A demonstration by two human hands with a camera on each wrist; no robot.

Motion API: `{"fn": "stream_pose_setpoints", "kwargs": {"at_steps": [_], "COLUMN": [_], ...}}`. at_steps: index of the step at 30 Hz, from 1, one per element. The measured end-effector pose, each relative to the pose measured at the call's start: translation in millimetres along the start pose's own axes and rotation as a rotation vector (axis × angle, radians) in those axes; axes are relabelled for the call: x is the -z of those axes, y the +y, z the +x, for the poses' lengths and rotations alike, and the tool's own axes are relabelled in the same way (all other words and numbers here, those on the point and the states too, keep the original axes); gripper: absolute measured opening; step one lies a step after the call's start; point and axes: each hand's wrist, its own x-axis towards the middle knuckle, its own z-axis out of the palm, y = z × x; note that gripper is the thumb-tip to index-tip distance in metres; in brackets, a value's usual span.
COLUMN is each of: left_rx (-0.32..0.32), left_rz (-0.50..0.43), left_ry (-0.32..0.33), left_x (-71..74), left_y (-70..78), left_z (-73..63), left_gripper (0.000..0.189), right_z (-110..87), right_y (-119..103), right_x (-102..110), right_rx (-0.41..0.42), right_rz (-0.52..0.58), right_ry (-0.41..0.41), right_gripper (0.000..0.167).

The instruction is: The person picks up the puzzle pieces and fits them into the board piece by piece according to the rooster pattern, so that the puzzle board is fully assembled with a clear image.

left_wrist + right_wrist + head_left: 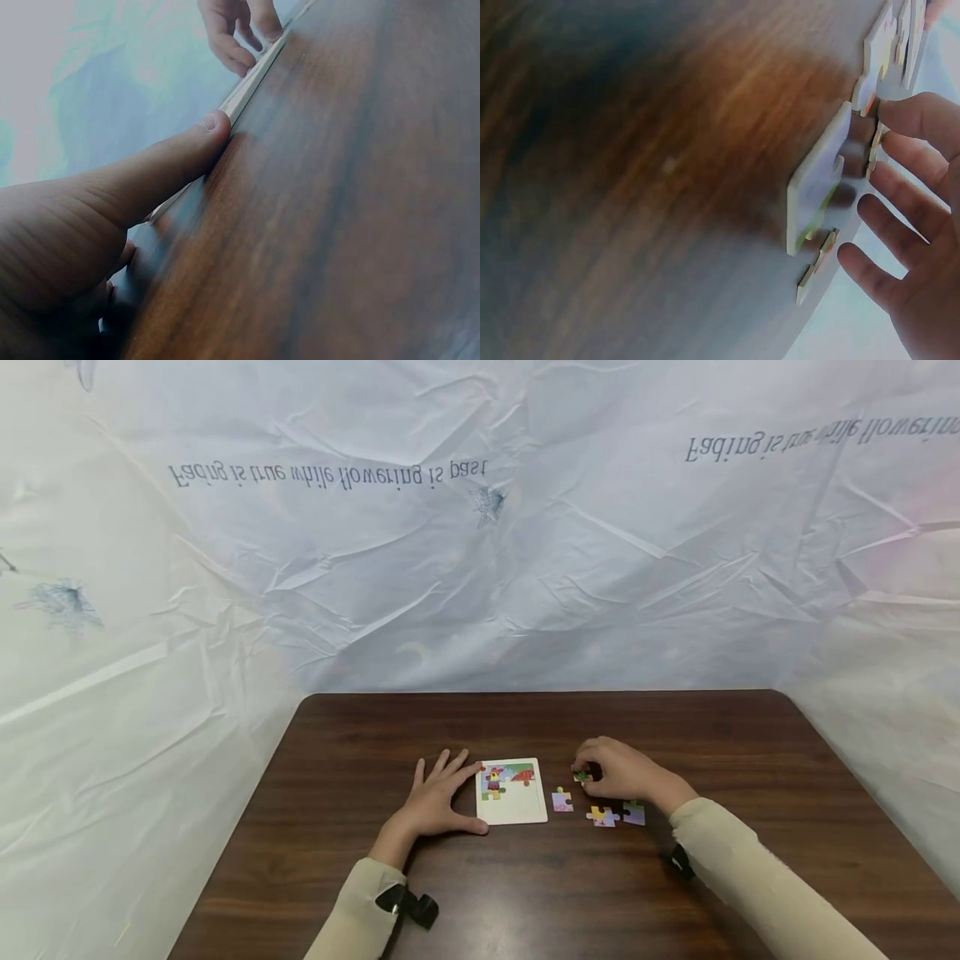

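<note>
My left hand (433, 802) spreads along the left side of a square white puzzle tray (517, 813), a fingertip at its upper left corner and the thumb (206, 135) against its near left corner. Colourful jigsaw pieces fill the tray's top and left part, with a red-hatted figure among them; the lower right is bare. Right of the tray, my right hand (618, 770) pinches a green jigsaw piece (582, 776) between thumb and fingers, low over the table. In the right wrist view, the other fingers of this hand (922, 217) are spread, and that piece (875, 154) shows edge-on at the fingertips.
Between tray and right hand lies a purple jigsaw piece (562, 800). Nearer me are a yellow-and-purple piece (602, 816) and a purple-and-green piece (633, 813). Another piece (817, 268) shows below the right fingers. White printed sheeting (480, 577) surrounds the brown wooden table (517, 893).
</note>
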Motion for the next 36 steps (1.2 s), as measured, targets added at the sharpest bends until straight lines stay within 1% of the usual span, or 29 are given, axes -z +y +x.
{"fn": "stream_pose_setpoints", "kwargs": {"at_steps": [7,14,21,28,33,36], "left_rx": [-0.034,-0.012,-0.015,-0.009,-0.011,-0.015], "left_rz": [-0.008,0.014,0.018,0.021,0.018,0.012], "left_ry": [0.009,0.001,-0.003,0.005,0.009,0.016], "left_x": [2.7,4.7,8.2,6.8,4.5,2.8], "left_y": [-5.9,-10.4,-14.2,-12.4,-11.3,-9.1], "left_z": [3.9,11.6,18.9,16.4,14.6,11.3], "left_gripper": [0.110,0.108,0.107,0.107,0.107,0.108], "right_z": [6.7,18.2,30.5,33.8,36.2,36.6], "right_y": [-1,-8,-15,-29,-36,-38], "right_x": [-1,1,9,15,15,14], "right_rx": [-0.014,0.019,0.060,0.088,0.087,0.096], "right_rz": [-0.012,-0.016,0.010,-0.003,-0.012,-0.020], "right_ry": [0.014,0.043,0.060,0.046,0.038,0.038], "right_gripper": [0.020,0.020,0.019,0.019,0.019,0.020]}}
